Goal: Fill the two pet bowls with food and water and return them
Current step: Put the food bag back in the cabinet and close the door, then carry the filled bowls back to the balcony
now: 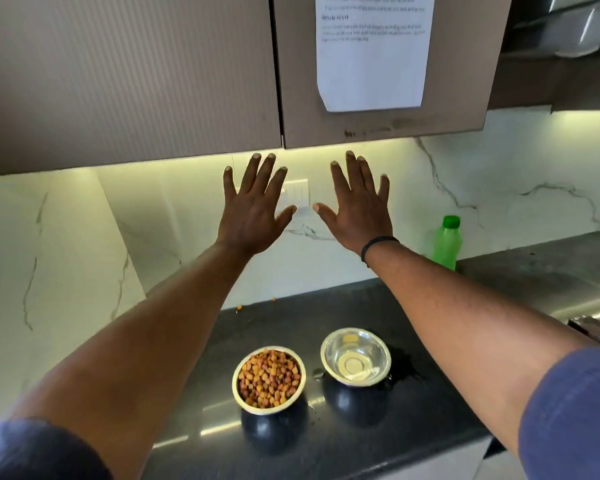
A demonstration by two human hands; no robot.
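Two steel pet bowls stand side by side on the dark countertop (430, 403). The left bowl (269, 378) is heaped with brown and orange kibble. The right bowl (355, 355) holds clear water. My left hand (253, 206) and my right hand (359, 206) are raised high above and beyond the bowls, in front of the marble backsplash. Both hands show their backs with fingers spread and hold nothing. A black band circles my right wrist.
A green plastic bottle (447, 242) with a green cap stands at the back right of the counter. A few kibble crumbs (239, 307) lie by the backsplash. Wall cabinets (136, 81) hang overhead, one with a printed sheet (373, 50). A steel sink edge (589, 306) lies right.
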